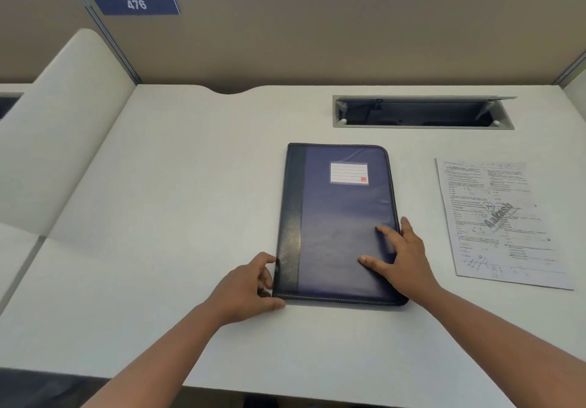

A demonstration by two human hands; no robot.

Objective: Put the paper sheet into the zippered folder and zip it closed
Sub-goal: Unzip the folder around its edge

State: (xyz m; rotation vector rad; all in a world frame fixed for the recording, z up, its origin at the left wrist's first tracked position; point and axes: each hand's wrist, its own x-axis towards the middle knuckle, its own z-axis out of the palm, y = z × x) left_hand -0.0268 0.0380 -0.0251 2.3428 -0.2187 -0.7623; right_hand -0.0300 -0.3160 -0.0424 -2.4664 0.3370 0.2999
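Observation:
A dark blue zippered folder (337,217) with a black spine strip and a white label lies closed and flat on the white desk (177,185). A printed paper sheet (499,220) lies flat to its right, apart from it. My left hand (250,287) is at the folder's near left corner, fingers curled against the spine edge. My right hand (402,258) rests on the folder's near right part, fingers spread over the cover and the zipper edge. Neither hand has lifted anything.
An open cable hatch (423,112) is set into the desk behind the folder. A beige partition (317,36) with a blue sign reading 476 closes the back. A cream side divider (63,128) stands at the left.

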